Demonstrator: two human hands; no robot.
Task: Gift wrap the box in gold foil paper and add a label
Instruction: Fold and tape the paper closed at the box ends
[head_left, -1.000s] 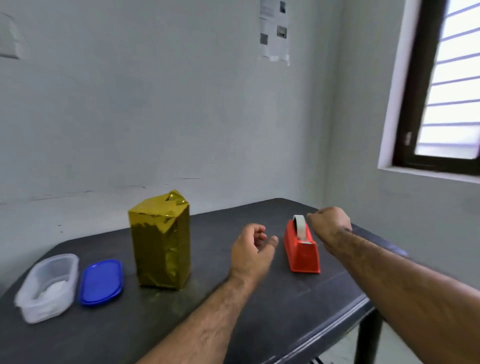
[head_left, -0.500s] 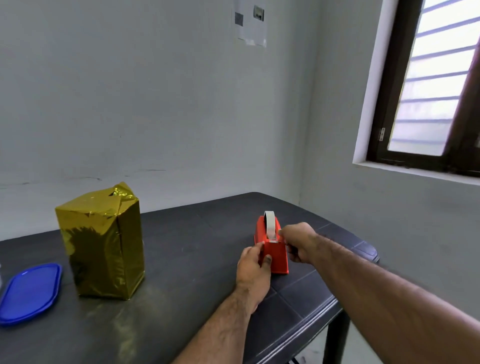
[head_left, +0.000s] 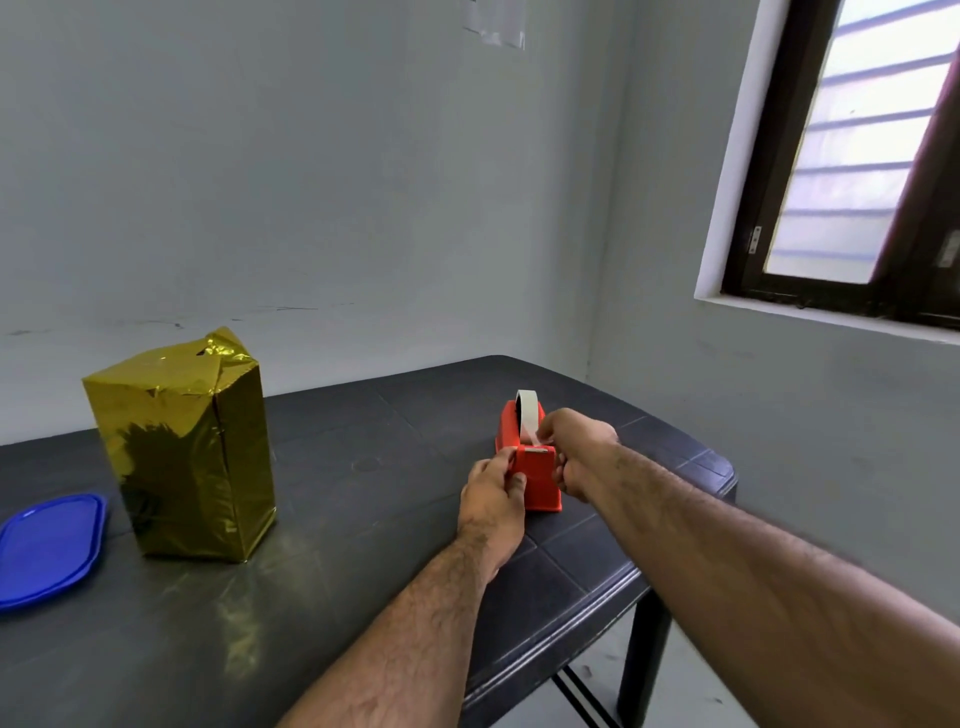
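The box wrapped in gold foil (head_left: 184, 444) stands upright on the left of the dark table (head_left: 363, 519), its top fold crumpled. A red tape dispenser (head_left: 535, 480) with a white tape roll (head_left: 527, 415) sits toward the table's right end. My left hand (head_left: 493, 499) grips the dispenser's left side near the cutter. On the right side, my right hand (head_left: 574, 449) pinches the tape strip just above the cutter. Both hands are well to the right of the gold box.
A blue plastic lid (head_left: 47, 545) lies flat at the left edge of view. The table's right edge and a leg (head_left: 641, 654) are close below my right arm. A grey wall stands behind the table, and a window (head_left: 857, 156) is at the upper right.
My left hand went from hovering mid-table to gripping the dispenser. My right hand came from behind the roll to pinch the tape. The view shifted right, so the white container left the frame.
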